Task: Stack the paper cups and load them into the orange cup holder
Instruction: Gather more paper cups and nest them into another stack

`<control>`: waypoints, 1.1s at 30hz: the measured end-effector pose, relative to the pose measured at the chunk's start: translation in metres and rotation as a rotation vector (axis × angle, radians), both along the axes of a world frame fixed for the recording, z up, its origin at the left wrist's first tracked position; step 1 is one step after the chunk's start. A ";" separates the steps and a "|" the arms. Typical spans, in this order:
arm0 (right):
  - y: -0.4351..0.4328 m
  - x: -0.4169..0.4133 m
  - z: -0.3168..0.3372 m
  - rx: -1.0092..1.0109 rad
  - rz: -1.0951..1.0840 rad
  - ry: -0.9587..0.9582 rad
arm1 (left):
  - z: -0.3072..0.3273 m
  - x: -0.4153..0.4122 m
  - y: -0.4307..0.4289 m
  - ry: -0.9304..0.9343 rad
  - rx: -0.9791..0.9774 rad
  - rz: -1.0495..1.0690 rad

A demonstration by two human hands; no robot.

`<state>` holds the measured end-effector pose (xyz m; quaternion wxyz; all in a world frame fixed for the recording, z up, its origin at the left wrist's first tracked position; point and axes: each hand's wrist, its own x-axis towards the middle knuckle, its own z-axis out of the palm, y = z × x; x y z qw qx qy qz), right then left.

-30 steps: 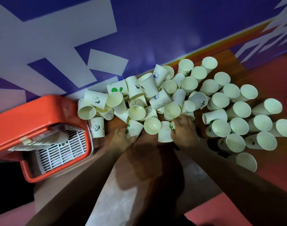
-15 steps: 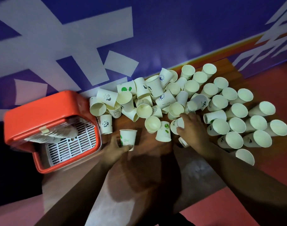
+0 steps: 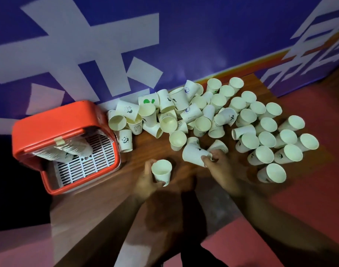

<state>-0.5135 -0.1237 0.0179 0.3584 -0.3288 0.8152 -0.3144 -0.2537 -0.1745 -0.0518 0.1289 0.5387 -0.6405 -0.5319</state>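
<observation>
Many white paper cups lie in a heap (image 3: pixel 186 114) on the wooden table (image 3: pixel 138 155), some upright, some tipped. My left hand (image 3: pixel 148 180) grips one upright paper cup (image 3: pixel 162 171) just above the table, near its front. My right hand (image 3: pixel 219 167) pinches a tilted cup (image 3: pixel 194 155) by its rim, close to the left-hand cup. The orange cup holder (image 3: pixel 55 124) stands at the table's left with a white slotted grid inside and a clear lid over a stack of cups.
A row of upright cups (image 3: pixel 268 139) fills the right side of the table. A panda-printed cup (image 3: pixel 125 140) stands beside the holder. A purple wall with white shapes runs behind. The floor to the right is red.
Both hands have drawn back from the heap toward me. My left hand has lifted its cup off the table. My right hand has picked up a cup and tilted it.
</observation>
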 end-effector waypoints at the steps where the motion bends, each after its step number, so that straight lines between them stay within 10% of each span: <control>1: 0.005 0.002 -0.005 0.002 -0.009 -0.030 | -0.005 -0.004 0.005 -0.015 -0.030 -0.013; 14: 0.012 0.006 -0.033 0.013 -0.190 -0.661 | -0.006 0.022 0.010 -0.218 -0.144 -0.090; 19: 0.000 0.030 -0.022 0.008 -0.125 -0.934 | 0.061 0.022 -0.010 0.253 0.133 0.109; 29: -0.005 0.042 -0.015 0.099 0.009 -1.074 | 0.075 0.002 -0.013 0.392 0.173 0.057; 33: -0.011 0.030 -0.019 0.036 -0.001 -0.709 | 0.069 0.005 -0.016 0.344 0.137 0.018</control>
